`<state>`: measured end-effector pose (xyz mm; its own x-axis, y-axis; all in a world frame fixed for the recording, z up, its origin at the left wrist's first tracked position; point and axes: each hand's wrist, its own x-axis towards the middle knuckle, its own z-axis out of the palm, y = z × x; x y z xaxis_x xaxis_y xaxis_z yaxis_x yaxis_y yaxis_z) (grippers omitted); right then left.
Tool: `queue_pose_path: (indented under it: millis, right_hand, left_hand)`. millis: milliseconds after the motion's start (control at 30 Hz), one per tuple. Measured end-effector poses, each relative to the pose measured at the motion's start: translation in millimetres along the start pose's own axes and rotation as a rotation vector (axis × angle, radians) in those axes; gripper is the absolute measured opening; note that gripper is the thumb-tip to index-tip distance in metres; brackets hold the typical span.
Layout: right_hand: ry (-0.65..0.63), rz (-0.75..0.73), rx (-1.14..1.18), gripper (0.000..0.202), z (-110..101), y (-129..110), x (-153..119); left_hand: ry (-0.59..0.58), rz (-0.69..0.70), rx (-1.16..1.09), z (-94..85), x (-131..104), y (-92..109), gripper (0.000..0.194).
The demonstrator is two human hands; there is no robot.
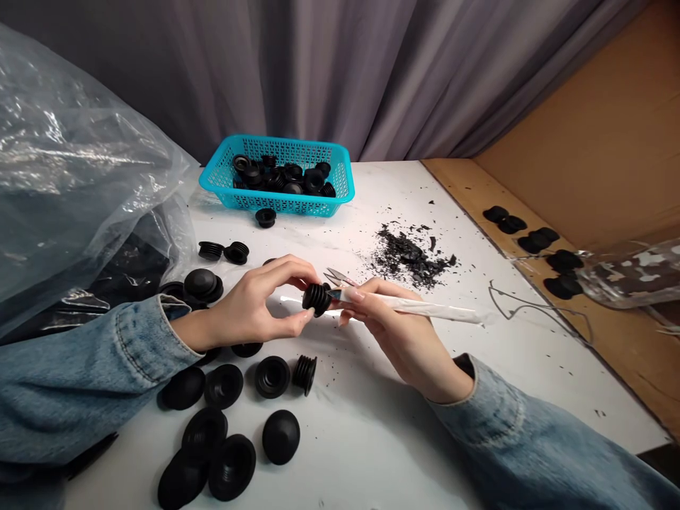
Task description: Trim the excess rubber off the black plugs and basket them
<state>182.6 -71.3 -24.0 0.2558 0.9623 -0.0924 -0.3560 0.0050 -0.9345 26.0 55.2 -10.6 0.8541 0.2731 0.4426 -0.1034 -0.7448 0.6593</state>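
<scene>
My left hand pinches a black ribbed plug between thumb and fingers. In my right hand is a slim knife, its long handle wrapped in white. The knife's tip meets the plug's right side; the exact contact is too small to make out. Pointed metal tips, like those of scissors, show just behind the knife, and my right fingers hide the rest of them. More black plugs, such as a round-capped plug and a ribbed plug, lie in front of and below my left hand.
A blue basket with several black plugs stands at the back. Black shavings are heaped right of centre. A clear plastic bag bulges at left. Along the right, several plugs rest on a brown board, near a bent wire piece.
</scene>
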Motion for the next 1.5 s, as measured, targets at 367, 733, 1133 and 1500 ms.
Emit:
queue_pose_path:
  millis: [367,733,1133,1500]
  right_hand:
    - [0.011,0.031,-0.052,0.018,0.4,6.3,-0.3]
    - [0.008,0.059,-0.164,0.018,1.6,2.2,-1.2]
    - [-0.006,0.014,-0.399,0.019,2.8,-7.3,-3.8]
    - [-0.008,-0.091,-0.558,0.013,3.6,-5.9,-6.1]
  left_hand:
    - [0.105,0.162,0.243,2.4,-2.1,-0.3,0.017]
    - [0.118,0.266,0.339,6.0,-4.7,-2.9,0.016]
    - [0.066,0.245,0.302,6.2,-6.1,-3.1,0.016]
    - [0.024,0.210,0.328,7.9,-5.0,-1.8,0.022]
